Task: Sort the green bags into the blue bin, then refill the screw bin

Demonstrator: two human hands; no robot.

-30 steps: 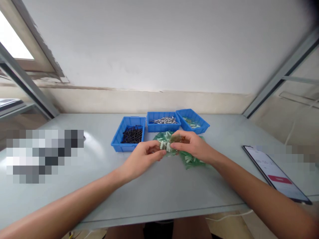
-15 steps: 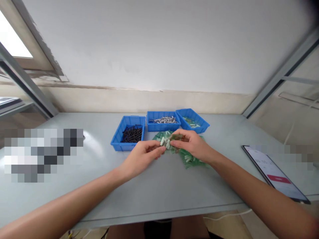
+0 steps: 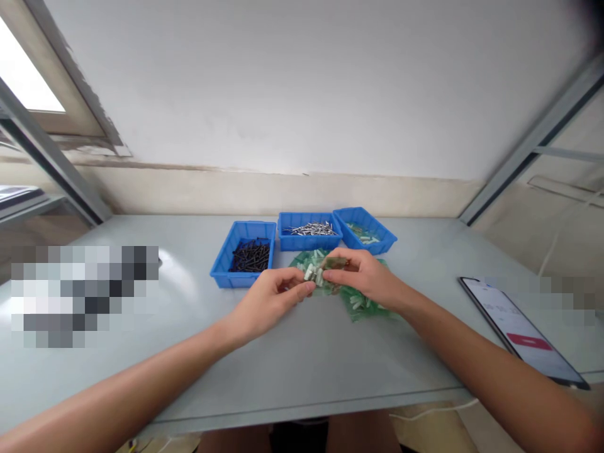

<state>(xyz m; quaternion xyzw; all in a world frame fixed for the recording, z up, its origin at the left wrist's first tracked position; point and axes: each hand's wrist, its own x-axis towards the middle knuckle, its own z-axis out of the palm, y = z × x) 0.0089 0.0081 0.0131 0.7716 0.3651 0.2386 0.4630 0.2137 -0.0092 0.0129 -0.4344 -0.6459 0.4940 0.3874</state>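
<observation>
Pale grey table (image 3: 302, 371), white wall (image 3: 302, 82) behind, window (image 3: 23, 82) top left — daylight

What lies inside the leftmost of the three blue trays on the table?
The leftmost blue tray holds a loose pile of black screws toward its far right side. The tray floor under the pile is covered, so anything beneath cannot be seen.

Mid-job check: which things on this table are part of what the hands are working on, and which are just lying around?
In the job:
left hand and right hand, both pinching the green bag of white plugs
more green bags under the right hand

Lying about:
tray of black screws
tray of silver screws
third blue tray
phone
</observation>
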